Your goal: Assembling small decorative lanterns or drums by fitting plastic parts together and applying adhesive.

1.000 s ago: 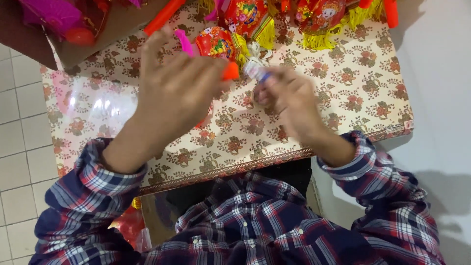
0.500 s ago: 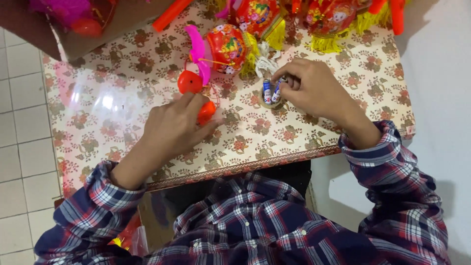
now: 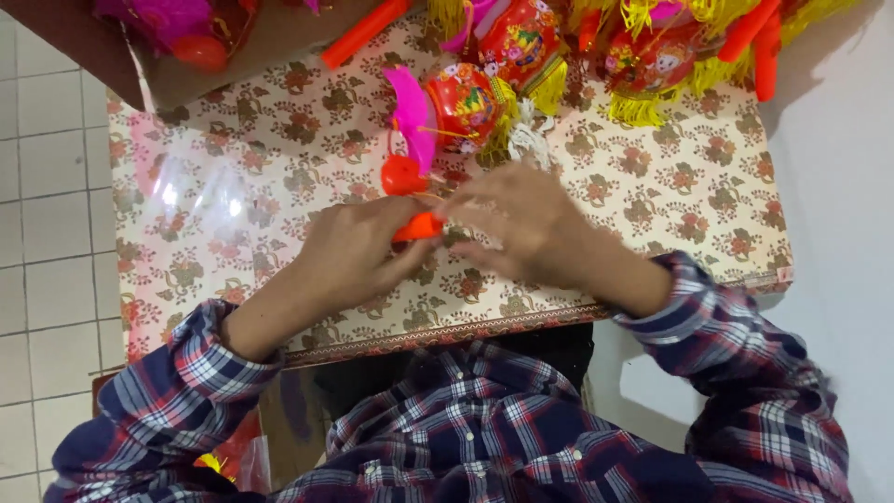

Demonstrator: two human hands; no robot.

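My left hand (image 3: 358, 256) grips the orange stick handle (image 3: 419, 226) of a small toy lantern over the middle of the table. The lantern (image 3: 466, 101) is a red printed ball with a pink feather-like fin (image 3: 410, 116) and a small red ball (image 3: 402, 174) below it, lying just beyond my hands. My right hand (image 3: 521, 228) is blurred, its fingers bent at the end of the same orange handle, touching it. What the right fingers pinch is hidden.
The table has a flowered cloth (image 3: 279, 168) under clear plastic. More red lanterns with yellow fringe (image 3: 652, 65) and orange sticks (image 3: 363, 33) crowd the far edge. A cardboard box (image 3: 186, 47) with pink toys stands far left. White tiled floor (image 3: 47, 233) lies left.
My right hand left the small object it held at the far right and came in to the orange handle. My left hand shifted slightly right with the lantern.
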